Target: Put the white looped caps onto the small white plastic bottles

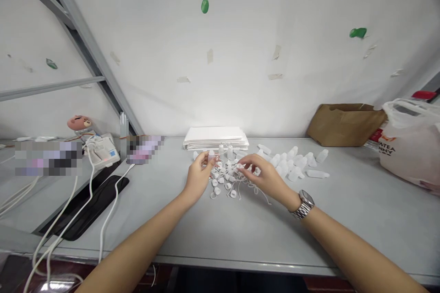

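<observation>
My left hand (pixel 198 175) is closed round a small translucent plastic bottle (pixel 211 154), held upright at the left of a pile of white caps (pixel 222 176). Thumb and fingertips of my right hand (pixel 263 175) pinch a small white cap (pixel 239 166) just above that pile. Thin white strings (pixel 256 188) trail among the caps below my right hand. Beyond the caps stand a few more small bottles (pixel 230 152). To the right of my right hand lies a heap of translucent bottles (pixel 283 167), some standing and others on their sides.
Against the wall lies a stack of white sheets or boxes (pixel 216 138). A brown paper bag (pixel 345 126) and a white plastic bag (pixel 409 146) stand at the right. On the left are white cables (pixel 91 183), a black phone-like slab (pixel 92 208) and a white power box (pixel 103 151).
</observation>
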Demonstrator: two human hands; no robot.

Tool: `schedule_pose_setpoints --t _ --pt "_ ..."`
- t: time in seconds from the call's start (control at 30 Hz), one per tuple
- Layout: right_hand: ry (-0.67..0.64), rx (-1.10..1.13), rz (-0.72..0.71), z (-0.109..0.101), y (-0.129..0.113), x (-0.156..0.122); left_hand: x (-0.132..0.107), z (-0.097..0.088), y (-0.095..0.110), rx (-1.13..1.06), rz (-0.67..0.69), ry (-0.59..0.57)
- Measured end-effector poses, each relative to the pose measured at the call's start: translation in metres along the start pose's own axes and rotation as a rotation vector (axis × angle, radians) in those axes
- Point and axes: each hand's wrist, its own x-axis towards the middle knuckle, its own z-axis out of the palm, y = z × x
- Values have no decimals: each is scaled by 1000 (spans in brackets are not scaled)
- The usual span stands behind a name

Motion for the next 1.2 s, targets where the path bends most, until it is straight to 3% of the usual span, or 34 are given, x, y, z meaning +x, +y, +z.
schedule_pose_setpoints --t 0.13,0.23,0.47,0.67,0.93,1.2 --pt "142 264 190 -7 -2 3 -5 0 1 267 116 14" --pt "161 399 221 -9 -2 3 -9 1 1 403 210 -5" --pt "29 184 11 -4 -10 -2 -14 4 2 455 422 -184" --pt "-22 57 -107 1 -11 -5 -18 6 -1 509 542 -221" --pt "-43 -89 -322 0 -6 -5 -18 7 -4 537 533 -251" --pt "-112 -83 -336 -5 -5 -3 -18 4 -4 523 509 -330"
